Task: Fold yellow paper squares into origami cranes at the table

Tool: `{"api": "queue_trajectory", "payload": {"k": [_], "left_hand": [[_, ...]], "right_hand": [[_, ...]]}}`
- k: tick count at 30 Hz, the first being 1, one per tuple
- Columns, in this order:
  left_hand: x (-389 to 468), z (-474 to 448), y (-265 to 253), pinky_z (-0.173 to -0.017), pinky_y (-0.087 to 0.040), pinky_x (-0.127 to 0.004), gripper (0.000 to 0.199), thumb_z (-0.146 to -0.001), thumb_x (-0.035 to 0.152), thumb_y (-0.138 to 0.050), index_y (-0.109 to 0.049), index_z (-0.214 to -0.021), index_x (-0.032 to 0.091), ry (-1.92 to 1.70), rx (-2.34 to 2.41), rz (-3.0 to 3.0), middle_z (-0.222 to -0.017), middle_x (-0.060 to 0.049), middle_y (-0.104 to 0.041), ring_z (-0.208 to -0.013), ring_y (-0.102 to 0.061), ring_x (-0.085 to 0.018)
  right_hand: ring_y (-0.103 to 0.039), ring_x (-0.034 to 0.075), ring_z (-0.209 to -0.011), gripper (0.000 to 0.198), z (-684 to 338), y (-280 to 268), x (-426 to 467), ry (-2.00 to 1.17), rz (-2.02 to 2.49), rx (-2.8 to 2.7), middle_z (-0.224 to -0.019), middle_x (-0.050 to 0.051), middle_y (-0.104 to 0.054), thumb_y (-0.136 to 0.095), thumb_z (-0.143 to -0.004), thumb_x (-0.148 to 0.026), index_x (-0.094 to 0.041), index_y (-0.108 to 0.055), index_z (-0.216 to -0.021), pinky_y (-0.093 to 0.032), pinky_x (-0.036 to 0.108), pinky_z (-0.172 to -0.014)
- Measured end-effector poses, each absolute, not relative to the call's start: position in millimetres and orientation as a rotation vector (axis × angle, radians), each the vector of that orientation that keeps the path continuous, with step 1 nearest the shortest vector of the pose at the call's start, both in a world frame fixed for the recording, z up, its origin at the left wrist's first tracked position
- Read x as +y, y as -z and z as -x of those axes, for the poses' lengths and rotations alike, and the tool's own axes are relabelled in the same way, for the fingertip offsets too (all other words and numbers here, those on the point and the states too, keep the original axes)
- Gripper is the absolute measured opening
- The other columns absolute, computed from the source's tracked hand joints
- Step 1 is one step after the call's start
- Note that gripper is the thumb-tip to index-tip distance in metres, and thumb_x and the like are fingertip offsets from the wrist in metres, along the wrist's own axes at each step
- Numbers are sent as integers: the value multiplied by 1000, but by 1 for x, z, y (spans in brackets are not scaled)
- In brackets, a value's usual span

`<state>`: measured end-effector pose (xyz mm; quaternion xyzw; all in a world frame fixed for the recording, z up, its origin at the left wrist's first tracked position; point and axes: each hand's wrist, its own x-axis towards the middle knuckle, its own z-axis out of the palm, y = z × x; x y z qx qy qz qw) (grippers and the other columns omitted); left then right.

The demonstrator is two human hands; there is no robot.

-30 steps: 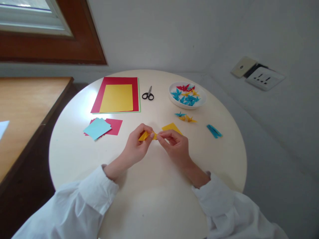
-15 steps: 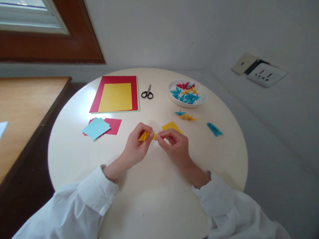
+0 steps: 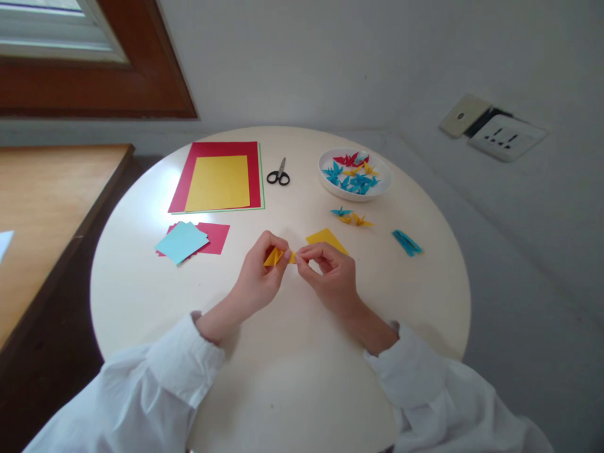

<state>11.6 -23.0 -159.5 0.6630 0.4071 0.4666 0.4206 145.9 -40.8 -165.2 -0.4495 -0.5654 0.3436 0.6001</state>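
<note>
Between my two hands is a small folded piece of yellow origami paper (image 3: 274, 257), held above the near middle of the table. My left hand (image 3: 262, 269) pinches its body between thumb and fingers, which partly cover it. At its right end, the thumb and forefinger of my right hand (image 3: 330, 272) close on a narrow tip. Just behind my right hand lies a yellow paper square (image 3: 326, 238), partly hidden by the fingers. Farther back, a blue paper crane (image 3: 341, 212) and yellow paper cranes (image 3: 360, 221) rest on the table.
A white dish (image 3: 355, 196) at the back right holds several red, blue and yellow cranes. Black-handled scissors (image 3: 278, 176) lie beside large red and yellow sheets (image 3: 219, 182). Light-blue squares (image 3: 183, 243) overlap pink ones (image 3: 217, 238) at left. Folded blue strips (image 3: 406, 243) lie right.
Both hands keep the same pinch on the yellow paper, with hardly any movement. The view has shifted very slightly.
</note>
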Motion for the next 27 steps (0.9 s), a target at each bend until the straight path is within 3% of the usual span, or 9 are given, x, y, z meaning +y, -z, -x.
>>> {"api": "queue_trajectory", "payload": {"k": [27], "left_hand": [[-22, -13, 158, -50, -37, -22, 11, -82, 23, -51, -43, -74, 20, -1166, 1070, -1688, -68, 1, -48, -59, -47, -11]], "right_hand": [[-60, 14, -66, 8, -146, 169, -39, -808, 1062, -1323, -68, 0, -63, -63, -69, -18, -20, -57, -64, -51, 29, -64]]}}
